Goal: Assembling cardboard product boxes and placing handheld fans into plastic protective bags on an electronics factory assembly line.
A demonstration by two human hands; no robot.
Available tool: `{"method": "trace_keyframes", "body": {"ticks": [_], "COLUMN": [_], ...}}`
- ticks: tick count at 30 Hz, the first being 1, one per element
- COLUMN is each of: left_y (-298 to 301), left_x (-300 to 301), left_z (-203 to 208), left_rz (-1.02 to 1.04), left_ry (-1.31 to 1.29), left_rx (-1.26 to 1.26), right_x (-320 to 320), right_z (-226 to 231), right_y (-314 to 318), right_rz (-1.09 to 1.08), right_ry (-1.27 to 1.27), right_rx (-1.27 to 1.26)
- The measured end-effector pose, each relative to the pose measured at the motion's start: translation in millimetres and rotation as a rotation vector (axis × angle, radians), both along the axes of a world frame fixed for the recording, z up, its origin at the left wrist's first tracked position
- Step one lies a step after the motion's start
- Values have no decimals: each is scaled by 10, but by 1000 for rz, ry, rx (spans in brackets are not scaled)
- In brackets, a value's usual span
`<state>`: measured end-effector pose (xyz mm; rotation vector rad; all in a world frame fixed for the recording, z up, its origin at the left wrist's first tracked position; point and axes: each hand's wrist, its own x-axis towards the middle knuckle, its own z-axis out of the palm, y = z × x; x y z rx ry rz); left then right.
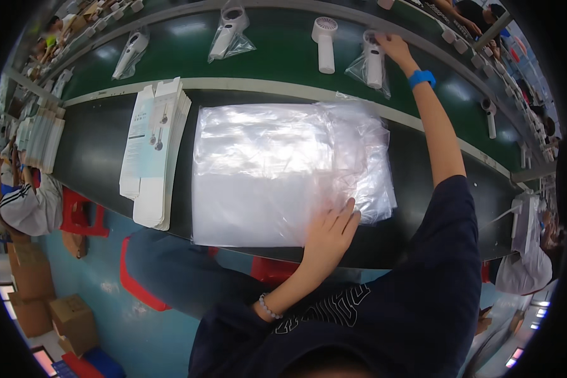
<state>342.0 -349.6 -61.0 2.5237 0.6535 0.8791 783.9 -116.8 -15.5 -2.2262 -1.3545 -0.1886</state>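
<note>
My right hand (394, 49), with a blue band at the wrist, is stretched out over the green conveyor belt. Its fingers close at the head of a white handheld fan (374, 68) in a clear plastic bag. Just left of that fan lies another white handheld fan (326, 47) without a bag. My left hand (334, 228), a bead bracelet at its wrist, rests with fingers apart on the lower right of a stack of clear plastic bags (258, 183). The bags at the stack's right side are crumpled, and glare covers its upper part.
Flat printed cartons (150, 145) lie in a pile left of the bags on the dark table (91, 151). Farther left on the green belt (170, 60) are two bagged fans; another fan (490, 118) lies at the right. Co-workers sit at both sides. Cardboard boxes (72, 321) stand on the floor.
</note>
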Motion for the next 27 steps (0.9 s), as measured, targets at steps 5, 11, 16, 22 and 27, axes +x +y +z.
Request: {"method": "trace_keyframes", "body": {"ticks": [5, 11, 16, 22, 27], "left_y": [1, 49, -36, 7, 17], "left_x": [-56, -117, -67, -98, 18], "left_z": [-41, 109, 60, 37, 84], "left_rz": [-16, -98, -147, -29, -10], "left_ry": [-30, 58, 13, -8, -72], "left_rx": [-32, -95, -106, -14, -17], "right_x": [-893, -1646, -1067, -1869, -2029], "right_z": [146, -86, -220, 394, 522], "right_y": [447, 854, 1229, 547, 53], "right_rz": [-83, 243, 229, 790, 482], "right_ry": [-425, 36, -34, 490, 590], "right_rx": [189, 74, -15, 480, 390]}}
